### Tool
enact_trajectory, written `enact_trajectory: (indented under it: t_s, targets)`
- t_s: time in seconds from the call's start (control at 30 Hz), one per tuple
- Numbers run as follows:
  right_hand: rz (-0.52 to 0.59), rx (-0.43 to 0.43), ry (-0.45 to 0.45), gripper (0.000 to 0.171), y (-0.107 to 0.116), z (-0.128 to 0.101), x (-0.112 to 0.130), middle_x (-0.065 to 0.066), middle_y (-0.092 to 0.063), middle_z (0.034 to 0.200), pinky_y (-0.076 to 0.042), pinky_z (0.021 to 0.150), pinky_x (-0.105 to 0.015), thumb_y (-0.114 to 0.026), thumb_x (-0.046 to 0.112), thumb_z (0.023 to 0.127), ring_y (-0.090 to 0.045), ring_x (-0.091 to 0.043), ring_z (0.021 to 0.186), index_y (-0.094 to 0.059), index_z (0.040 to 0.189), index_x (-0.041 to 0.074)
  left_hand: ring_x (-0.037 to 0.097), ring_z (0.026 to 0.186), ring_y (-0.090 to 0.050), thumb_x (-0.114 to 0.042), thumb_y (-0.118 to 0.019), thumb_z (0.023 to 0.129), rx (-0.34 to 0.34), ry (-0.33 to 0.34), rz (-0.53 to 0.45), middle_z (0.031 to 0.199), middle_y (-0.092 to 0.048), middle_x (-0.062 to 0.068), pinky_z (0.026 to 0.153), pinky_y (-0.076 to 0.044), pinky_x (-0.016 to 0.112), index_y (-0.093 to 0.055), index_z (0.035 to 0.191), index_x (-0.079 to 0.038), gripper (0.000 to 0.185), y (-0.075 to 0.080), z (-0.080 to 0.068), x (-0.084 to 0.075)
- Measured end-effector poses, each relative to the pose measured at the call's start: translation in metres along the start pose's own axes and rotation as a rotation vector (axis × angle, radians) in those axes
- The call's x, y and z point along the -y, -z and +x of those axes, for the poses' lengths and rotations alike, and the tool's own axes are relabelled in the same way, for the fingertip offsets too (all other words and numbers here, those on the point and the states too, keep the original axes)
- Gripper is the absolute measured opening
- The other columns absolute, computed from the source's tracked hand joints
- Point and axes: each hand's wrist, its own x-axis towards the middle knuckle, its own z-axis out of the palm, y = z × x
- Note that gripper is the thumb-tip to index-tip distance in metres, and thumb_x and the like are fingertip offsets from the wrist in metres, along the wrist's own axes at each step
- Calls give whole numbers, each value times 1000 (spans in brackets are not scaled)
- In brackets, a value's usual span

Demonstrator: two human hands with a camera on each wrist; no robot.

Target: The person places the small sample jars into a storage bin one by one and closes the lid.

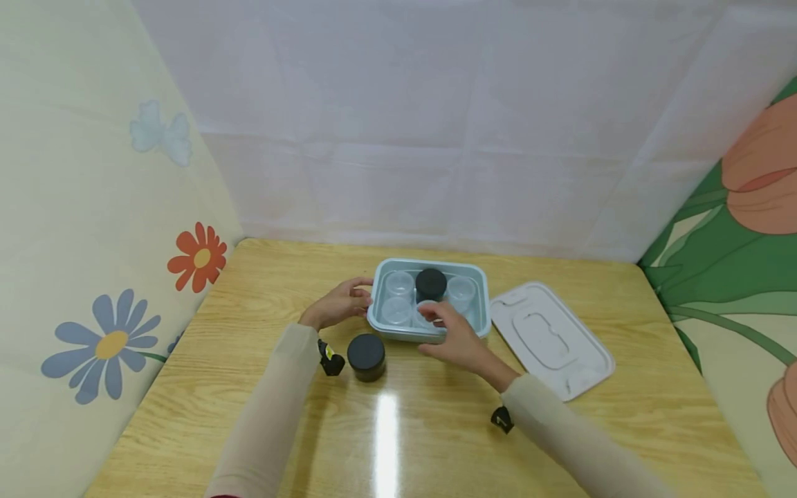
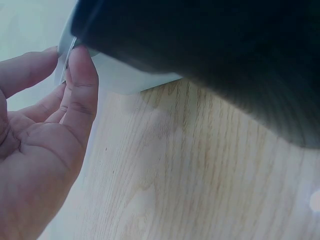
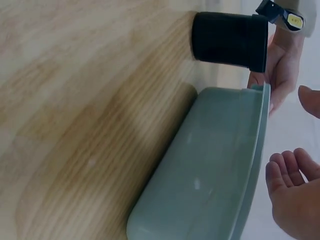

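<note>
A pale blue-green plastic tub (image 1: 389,332) holds several small clear cups (image 1: 399,283) and a black round jar (image 1: 431,283). My left hand (image 1: 341,303) pinches the tub's left rim between thumb and fingers; the left wrist view shows this grip at the tub's edge (image 2: 132,75). Over the front of the tub is my right hand (image 1: 457,339), close to a clear cup (image 1: 426,317) that it partly covers. In the right wrist view, its thumb and bent fingers (image 3: 290,170) stand apart, with nothing visible between them. A second black jar (image 1: 367,356) stands in front of the tub.
A white rectangular lid (image 1: 554,339) lies on the wooden table (image 1: 448,436), right of the tub. A pale cloth (image 1: 436,194) hangs behind the table, and flower-patterned cloths (image 1: 112,242) border its sides. Black cameras (image 1: 332,361) sit at both wrists.
</note>
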Motion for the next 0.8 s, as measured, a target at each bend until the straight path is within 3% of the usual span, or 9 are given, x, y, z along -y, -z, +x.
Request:
enact_trajectory:
  t_s: [0.43, 0.8]
  targets:
    - [32, 70, 11, 59, -27, -3, 10, -15, -58, 119, -48, 100, -34, -81, 7, 72, -57, -28, 111, -54, 124, -2, 12, 80, -61, 2, -46, 95, -18, 9, -3, 95, -59, 4, 76, -55, 26, -30, 143, 3, 51, 0, 0, 0]
    - [26, 118, -49, 63, -45, -6, 14, -15, -57, 130, -44, 104, -41, -79, 12, 74, -55, -29, 120, -52, 130, 0, 13, 84, -62, 0, -47, 95, -10, 0, 2, 100, -59, 8, 79, -55, 28, -30, 144, 3, 51, 0, 0, 1]
